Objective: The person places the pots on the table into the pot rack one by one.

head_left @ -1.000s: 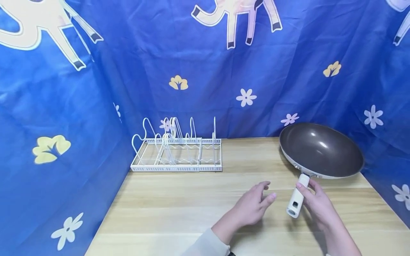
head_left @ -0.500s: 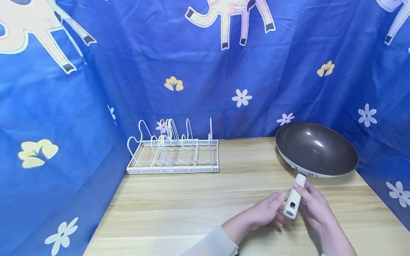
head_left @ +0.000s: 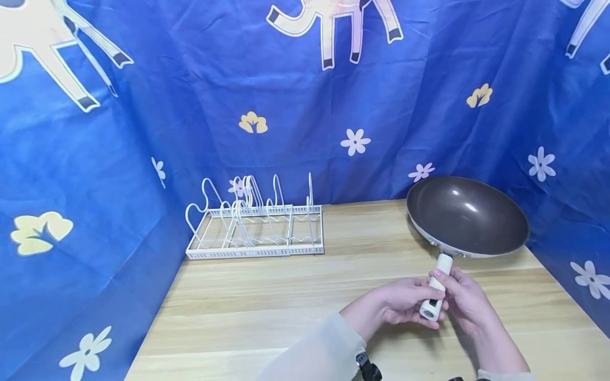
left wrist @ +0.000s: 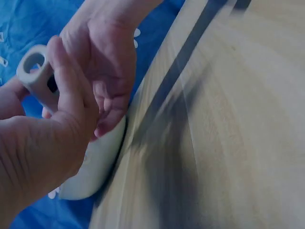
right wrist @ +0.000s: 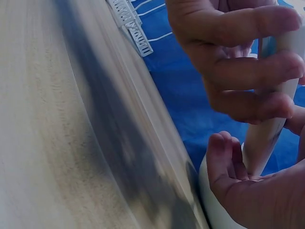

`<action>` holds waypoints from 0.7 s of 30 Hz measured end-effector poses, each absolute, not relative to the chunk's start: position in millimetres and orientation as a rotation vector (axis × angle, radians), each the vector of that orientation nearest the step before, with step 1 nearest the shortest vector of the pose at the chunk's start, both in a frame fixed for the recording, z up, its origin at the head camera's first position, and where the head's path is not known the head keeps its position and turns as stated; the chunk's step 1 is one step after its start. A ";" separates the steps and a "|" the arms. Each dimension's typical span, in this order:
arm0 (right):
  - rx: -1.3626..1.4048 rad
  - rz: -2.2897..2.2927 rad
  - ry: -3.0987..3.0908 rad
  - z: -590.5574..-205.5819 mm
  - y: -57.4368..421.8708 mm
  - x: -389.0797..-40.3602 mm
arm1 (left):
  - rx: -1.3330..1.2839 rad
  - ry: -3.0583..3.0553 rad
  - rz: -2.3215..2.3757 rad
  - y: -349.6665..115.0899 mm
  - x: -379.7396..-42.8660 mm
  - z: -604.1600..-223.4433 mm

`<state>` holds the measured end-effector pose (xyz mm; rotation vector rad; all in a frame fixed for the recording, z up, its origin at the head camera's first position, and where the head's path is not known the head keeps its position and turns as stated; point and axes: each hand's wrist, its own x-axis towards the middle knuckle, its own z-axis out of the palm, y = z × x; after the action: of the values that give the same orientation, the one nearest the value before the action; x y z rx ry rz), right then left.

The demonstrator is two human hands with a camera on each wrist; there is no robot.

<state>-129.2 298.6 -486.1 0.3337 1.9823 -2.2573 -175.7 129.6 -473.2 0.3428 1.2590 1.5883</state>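
Observation:
A frying pan (head_left: 469,214) with a dark inside and pale outside is at the right back, its white handle (head_left: 444,263) pointing toward me. My left hand (head_left: 405,301) grips the handle close to its end, thumb on top and fingers curled beneath. Higher up the handle, nearer the pan body, my right hand (head_left: 469,304) holds it with the thumb over the top. In the right wrist view, curled fingers (right wrist: 252,71) of the left hand wrap the handle. The left wrist view shows the handle's hollow end (left wrist: 35,67). Whether the pan's base touches the table cannot be told.
A white wire pan rack (head_left: 257,252) with upright loops stands at the left back of the wooden table (head_left: 267,301). Blue patterned cloth (head_left: 305,116) hangs behind and along both sides.
My left hand has moved right and taken hold of the handle's end. My right hand keeps its hold on the handle. The view has shifted slightly, while the pan has hardly moved.

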 end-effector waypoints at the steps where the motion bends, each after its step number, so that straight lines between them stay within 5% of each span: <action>1: 0.332 -2.247 1.990 -485.4 298.8 -130.3 | 0.334 1.254 1.578 131.4 -177.7 -473.9; 21: 0.373 -2.079 1.969 -487.4 316.9 -159.3 | 0.324 1.263 1.445 133.8 -180.3 -492.3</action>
<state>-159.3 316.9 -487.4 0.3735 1.9694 -2.0789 -180.3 133.8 -492.3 0.3239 1.2634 1.4450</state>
